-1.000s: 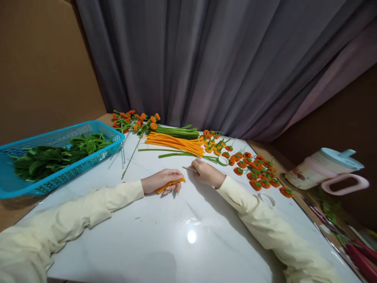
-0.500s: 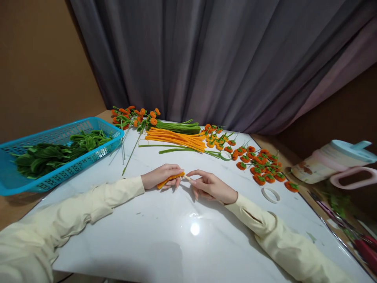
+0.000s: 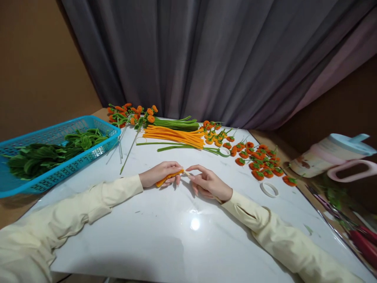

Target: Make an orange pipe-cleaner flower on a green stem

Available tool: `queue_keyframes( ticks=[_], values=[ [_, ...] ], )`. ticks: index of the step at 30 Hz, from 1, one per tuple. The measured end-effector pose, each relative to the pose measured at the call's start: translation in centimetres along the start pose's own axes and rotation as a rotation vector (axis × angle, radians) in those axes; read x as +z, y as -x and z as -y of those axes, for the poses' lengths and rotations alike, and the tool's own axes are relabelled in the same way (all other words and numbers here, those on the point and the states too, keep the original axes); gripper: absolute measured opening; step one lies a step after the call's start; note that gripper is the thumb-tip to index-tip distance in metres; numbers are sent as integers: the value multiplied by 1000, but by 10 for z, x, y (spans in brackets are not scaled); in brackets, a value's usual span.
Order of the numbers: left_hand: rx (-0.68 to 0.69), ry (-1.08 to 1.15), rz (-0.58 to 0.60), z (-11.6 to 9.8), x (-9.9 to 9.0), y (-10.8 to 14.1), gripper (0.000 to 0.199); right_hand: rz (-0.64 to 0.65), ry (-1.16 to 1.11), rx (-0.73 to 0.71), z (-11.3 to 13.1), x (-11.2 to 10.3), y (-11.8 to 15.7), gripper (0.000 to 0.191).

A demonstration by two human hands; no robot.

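Over the middle of the white tabletop, my left hand (image 3: 161,173) pinches a folded orange fuzzy strip (image 3: 170,178) between thumb and fingers. My right hand (image 3: 210,184) is just to its right and grips a thin pale stick (image 3: 186,173) between thumb and forefinger. The stick's tip meets the right end of the orange strip. Behind the hands lies a bundle of orange fuzzy stems (image 3: 173,135), with green stems (image 3: 176,124) beyond it. Several small orange flower heads with green tops (image 3: 259,155) lie to the right.
A blue basket (image 3: 67,173) of green leaves is at the left. Orange flowers (image 3: 132,114) lie at the back left. A white tape roll (image 3: 269,190), a tumbler (image 3: 318,155) and red-handled tools (image 3: 363,243) are at the right.
The whole view has shifted slightly. Both hands hold the same things as before, with the stick still at the end of the orange strip.
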State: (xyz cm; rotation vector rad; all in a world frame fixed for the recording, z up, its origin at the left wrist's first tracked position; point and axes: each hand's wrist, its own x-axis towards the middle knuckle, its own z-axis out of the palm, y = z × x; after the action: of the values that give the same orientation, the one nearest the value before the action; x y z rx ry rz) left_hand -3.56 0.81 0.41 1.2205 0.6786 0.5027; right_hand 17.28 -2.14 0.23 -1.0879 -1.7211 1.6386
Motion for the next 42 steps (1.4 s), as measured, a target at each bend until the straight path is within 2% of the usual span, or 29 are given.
queue_keyframes(
  ticks=[2,5,8,12,17,20,23,26,29,31,35,42],
  values=[
    [-6,4,-22,-2,1,0,25,-136,266,-68,-2,-5,-2,32],
    [-28,11,-56,-4,1,0,25,-356,839,-167,-3,-13,-5,21],
    [-32,26,-67,-4,2,-1,24,-402,1267,-130,-3,-17,-8,22],
    [-32,0,-55,-4,3,-1,27,-384,1495,-107,-6,-20,-13,26],
    [-59,-19,-1,-6,4,0,35,-385,1550,-211,-13,-26,-17,32],
    [-64,-8,23,-5,3,0,35,-387,1530,-324,-16,-30,-18,36],
    [-44,7,28,-3,3,1,34,-430,1329,-474,-15,-27,-16,30],
    [-21,32,32,-1,3,2,29,-472,820,-533,-11,-14,-12,22],
    [-6,52,38,1,3,3,28,-378,282,-439,-9,5,-9,19],
    [0,41,47,1,3,3,28,-328,94,-395,-8,15,-9,22],
    [6,2,53,1,5,3,28,-338,51,-404,-7,22,-11,18],
    [2,-27,36,0,8,3,31,-416,262,-480,-4,18,-9,13]
  ],
)
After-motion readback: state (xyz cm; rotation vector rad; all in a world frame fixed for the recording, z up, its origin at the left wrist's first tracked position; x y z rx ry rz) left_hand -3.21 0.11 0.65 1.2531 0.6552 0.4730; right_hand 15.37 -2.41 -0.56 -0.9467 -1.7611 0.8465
